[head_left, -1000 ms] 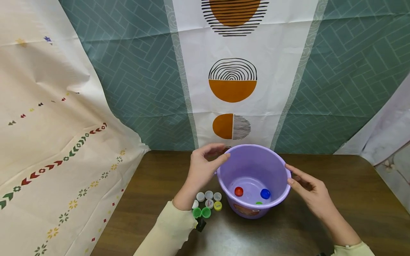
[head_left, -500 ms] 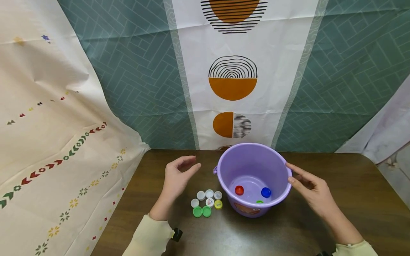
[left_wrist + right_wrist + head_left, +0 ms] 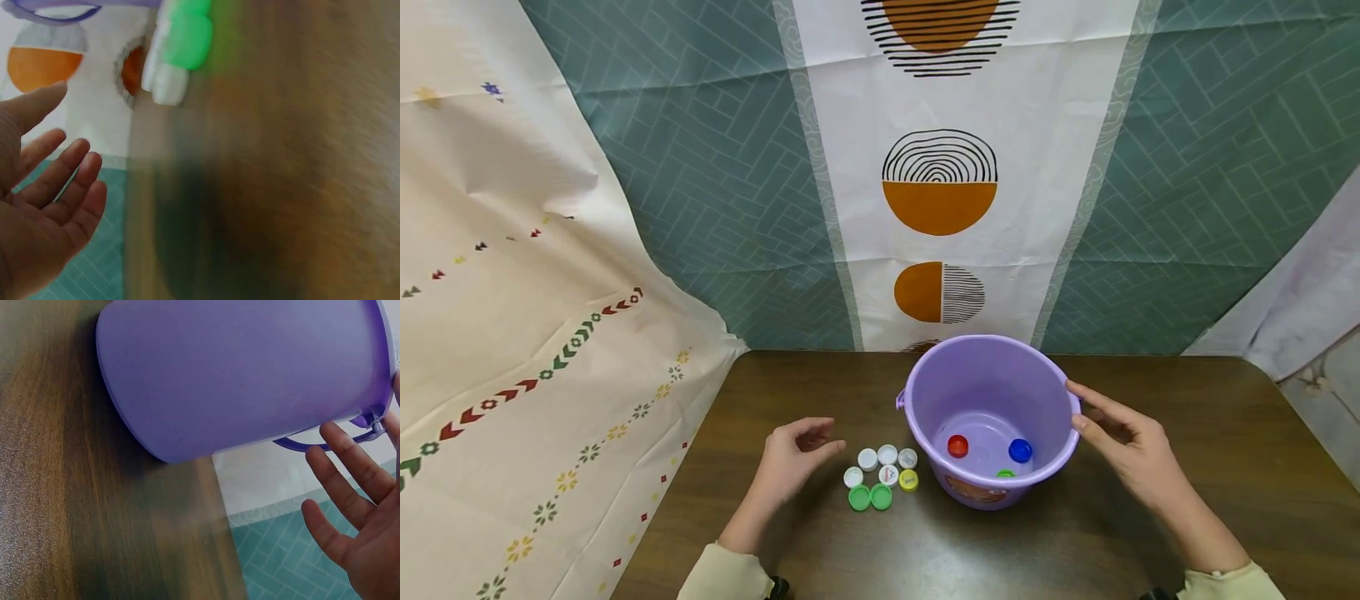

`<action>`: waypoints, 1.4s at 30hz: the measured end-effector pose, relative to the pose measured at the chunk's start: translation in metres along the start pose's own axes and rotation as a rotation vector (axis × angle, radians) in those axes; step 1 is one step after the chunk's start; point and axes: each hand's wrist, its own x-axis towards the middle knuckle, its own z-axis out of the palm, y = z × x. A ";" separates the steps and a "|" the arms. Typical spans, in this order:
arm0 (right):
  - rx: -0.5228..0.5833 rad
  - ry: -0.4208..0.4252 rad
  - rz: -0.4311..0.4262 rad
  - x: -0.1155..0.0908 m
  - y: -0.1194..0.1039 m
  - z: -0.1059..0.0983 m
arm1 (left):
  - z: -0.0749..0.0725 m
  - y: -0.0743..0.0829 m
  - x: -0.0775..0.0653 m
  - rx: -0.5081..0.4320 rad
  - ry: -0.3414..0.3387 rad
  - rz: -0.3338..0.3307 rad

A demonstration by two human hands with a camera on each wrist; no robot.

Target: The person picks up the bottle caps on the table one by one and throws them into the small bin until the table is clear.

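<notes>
Steadying the bucket [image 3: 988,379] near the far edge of the surface [image 3: 970,562] seems in hand: the right hand [image 3: 1129,448] touches it, fingers [image 3: 357,457] extended. The left hand [image 3: 790,461], empty, spread, hangs beside loose caps [image 3: 888,476]; taking one calls for pinching.

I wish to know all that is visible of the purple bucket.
The purple bucket looks like smooth plastic, open-topped, narrower at the base, with a brownish label low on its near side. A thin purple handle shows in the right wrist view. It stands upright on the brown table. Inside lie a red cap, a blue cap and a partly hidden green piece. The right hand touches its rim with thumb and forefinger.
</notes>
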 end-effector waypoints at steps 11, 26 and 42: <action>-0.014 0.003 0.007 0.000 -0.002 0.000 | 0.009 -0.025 -0.010 0.223 -0.201 0.084; -0.004 0.003 0.010 0.000 -0.001 0.000 | 0.013 -0.019 -0.008 0.340 -0.320 0.145; -0.008 0.004 0.023 -0.001 -0.002 0.001 | 0.016 -0.018 -0.007 0.398 -0.314 0.152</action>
